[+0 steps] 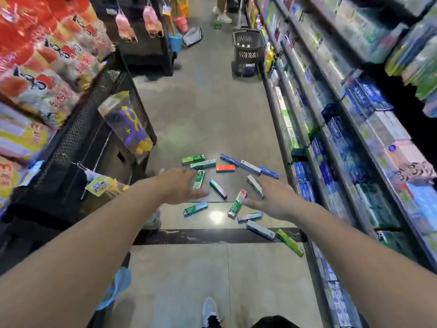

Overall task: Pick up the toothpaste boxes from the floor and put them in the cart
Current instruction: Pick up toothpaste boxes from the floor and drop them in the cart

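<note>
Several toothpaste boxes lie scattered on the grey aisle floor (203,114) ahead of me: green ones (193,159), an orange one (225,168), blue ones (268,172) and grey ones (260,229). My left hand (179,185) is stretched out above the left part of the scatter, fingers straight, holding nothing. My right hand (275,197) reaches out over the right part, fingers spread, also holding nothing. A dark wheeled basket cart (248,52) stands farther up the aisle by the right shelves.
Shelves (354,138) full of boxed goods run along the right. A black mesh rack (94,110) with snack bags and hanging toys lines the left. Another person's legs (222,13) stand at the far end. My shoe (209,311) is at the bottom.
</note>
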Action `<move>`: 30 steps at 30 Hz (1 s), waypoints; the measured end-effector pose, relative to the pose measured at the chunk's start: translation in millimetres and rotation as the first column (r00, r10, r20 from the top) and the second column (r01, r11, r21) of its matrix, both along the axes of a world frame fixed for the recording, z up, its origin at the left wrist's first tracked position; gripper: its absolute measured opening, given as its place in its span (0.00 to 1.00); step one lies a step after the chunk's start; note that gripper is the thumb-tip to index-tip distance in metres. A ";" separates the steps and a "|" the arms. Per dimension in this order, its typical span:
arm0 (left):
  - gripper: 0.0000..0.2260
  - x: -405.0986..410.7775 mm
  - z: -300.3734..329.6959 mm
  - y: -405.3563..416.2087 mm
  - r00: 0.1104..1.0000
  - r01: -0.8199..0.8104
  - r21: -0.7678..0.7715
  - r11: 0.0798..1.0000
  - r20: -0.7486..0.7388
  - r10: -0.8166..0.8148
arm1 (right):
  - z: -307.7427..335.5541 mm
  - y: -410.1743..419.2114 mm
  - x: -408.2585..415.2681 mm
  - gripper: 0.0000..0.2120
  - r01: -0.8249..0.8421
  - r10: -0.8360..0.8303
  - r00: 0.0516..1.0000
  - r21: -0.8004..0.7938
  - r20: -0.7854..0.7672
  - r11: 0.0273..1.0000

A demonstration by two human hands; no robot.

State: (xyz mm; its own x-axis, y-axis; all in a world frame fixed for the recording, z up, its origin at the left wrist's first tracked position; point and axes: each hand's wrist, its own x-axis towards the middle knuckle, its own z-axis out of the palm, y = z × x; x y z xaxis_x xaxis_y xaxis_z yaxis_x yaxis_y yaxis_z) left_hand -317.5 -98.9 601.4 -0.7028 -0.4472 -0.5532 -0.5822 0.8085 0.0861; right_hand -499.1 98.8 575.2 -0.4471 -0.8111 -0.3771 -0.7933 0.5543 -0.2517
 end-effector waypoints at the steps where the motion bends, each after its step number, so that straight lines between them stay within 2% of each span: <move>1: 0.42 -10.5 -8.7 -10.3 1.000 0.016 -0.001 1.000 0.013 -0.016 | -6.8 -8.3 -8.7 0.43 0.007 -0.007 1.000 0.010 0.008 1.000; 4: 0.43 -42.8 -35.1 -38.0 0.998 0.039 0.017 0.999 0.054 -0.040 | -24.2 -33.1 -36.1 0.43 0.028 -0.030 0.999 0.041 0.035 0.999; 10: 0.40 -104.8 -83.3 -77.2 0.995 0.021 0.072 0.997 0.098 -0.028 | -72.3 -80.4 -95.1 0.38 0.025 -0.032 0.997 0.115 0.064 0.993; 17: 0.44 -143.1 -190.4 -139.9 0.986 -0.085 0.120 0.989 0.156 0.065 | -168.6 -124.2 -160.2 0.40 0.033 -0.051 0.996 0.219 0.079 0.975; 22: 0.40 -155.3 -312.4 -168.7 0.985 -0.072 0.117 0.990 0.162 0.052 | -283.3 -152.9 -184.7 0.36 0.118 -0.136 0.989 0.246 0.060 0.962; 30: 0.41 -153.7 -583.6 -188.2 0.981 0.013 0.126 0.992 0.192 -0.037 | -546.3 -188.2 -189.4 0.38 0.295 -0.361 0.921 0.340 0.150 0.893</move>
State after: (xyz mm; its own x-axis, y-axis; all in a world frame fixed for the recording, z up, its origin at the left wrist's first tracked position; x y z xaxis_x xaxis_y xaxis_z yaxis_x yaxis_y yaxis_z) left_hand -471.3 -287.2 17.8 -0.5871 -0.3507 -0.7296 -0.5773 0.8132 0.0736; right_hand -688.4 -89.3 28.9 -0.5540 -0.4619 -0.6927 -0.5026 0.8488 -0.1641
